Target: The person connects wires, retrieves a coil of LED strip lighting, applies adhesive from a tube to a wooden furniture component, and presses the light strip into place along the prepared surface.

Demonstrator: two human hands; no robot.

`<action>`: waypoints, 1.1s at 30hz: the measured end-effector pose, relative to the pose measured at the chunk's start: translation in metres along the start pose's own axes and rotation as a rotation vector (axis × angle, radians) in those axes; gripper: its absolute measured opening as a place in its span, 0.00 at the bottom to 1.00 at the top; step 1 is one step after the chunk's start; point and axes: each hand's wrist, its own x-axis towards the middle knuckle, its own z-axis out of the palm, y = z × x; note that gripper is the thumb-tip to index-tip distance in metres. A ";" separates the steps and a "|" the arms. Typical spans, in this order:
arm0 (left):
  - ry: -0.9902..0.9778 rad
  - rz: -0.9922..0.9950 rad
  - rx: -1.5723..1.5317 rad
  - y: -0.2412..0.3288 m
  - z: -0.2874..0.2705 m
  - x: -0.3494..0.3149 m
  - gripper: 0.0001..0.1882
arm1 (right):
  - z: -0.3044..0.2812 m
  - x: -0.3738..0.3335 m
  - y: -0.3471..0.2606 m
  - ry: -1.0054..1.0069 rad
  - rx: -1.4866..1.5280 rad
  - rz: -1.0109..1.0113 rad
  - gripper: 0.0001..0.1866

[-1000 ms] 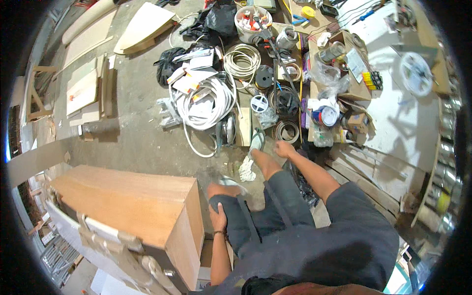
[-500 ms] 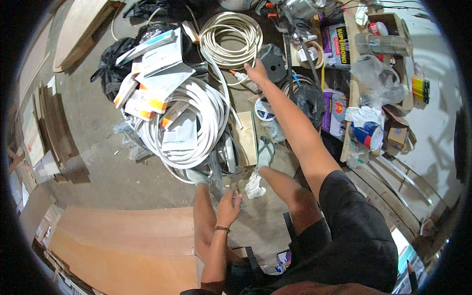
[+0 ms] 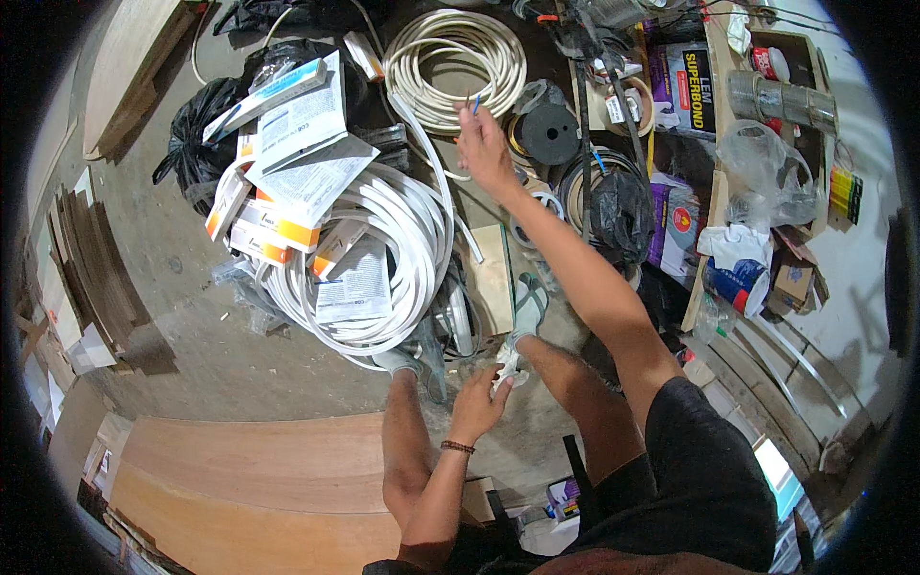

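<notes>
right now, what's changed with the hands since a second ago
The right hand moved forward from near the right foot to the cream cable coil, something blue at its fingers. The left hand let go of the left knee and moved forward beside the white cloth. The white coil still lies beneath packets.

This looks like a workshop, most likely one for woodworking or fitting-out. Bare concrete floor (image 3: pixel 220 379) lies scattered with small pale scraps, and cut boards (image 3: pixel 91 273) stand stacked at the left, near a thick wooden panel (image 3: pixel 129 72) and a broad wood-faced piece (image 3: pixel 254 470). Supplies crowd the middle — a cream coil (image 3: pixel 402 77) and a white coil (image 3: pixel 426 254) of cable or tubing, a black spool (image 3: pixel 549 134), and purple packs (image 3: pixel 664 86). On the right, an open wooden box (image 3: pixel 820 129) holds a grey cylinder (image 3: pixel 781 102) and clear plastic wrapping (image 3: pixel 767 163).
</notes>
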 end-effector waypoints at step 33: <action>-0.033 -0.039 0.021 0.005 -0.004 0.007 0.25 | -0.024 0.010 -0.006 0.311 0.294 -0.106 0.14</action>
